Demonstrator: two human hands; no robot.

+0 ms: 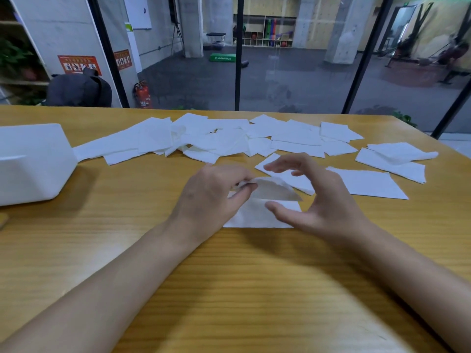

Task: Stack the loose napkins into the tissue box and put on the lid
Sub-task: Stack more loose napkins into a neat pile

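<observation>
Several loose white napkins (211, 138) lie spread across the far half of the wooden table (229, 276). My left hand (211, 194) pinches the lifted edge of a napkin (272, 191) at the table's middle, held curled above another flat napkin (254, 215). My right hand (318, 200) hovers just right of it, fingers spread and relaxed, holding nothing. The white tissue box (30, 164) stands at the far left. No lid can be made out for certain.
A small wooden piece (3, 220) shows at the left edge below the box. More napkins (392, 161) lie at the right. Behind the table runs a glass wall with black posts (238, 54).
</observation>
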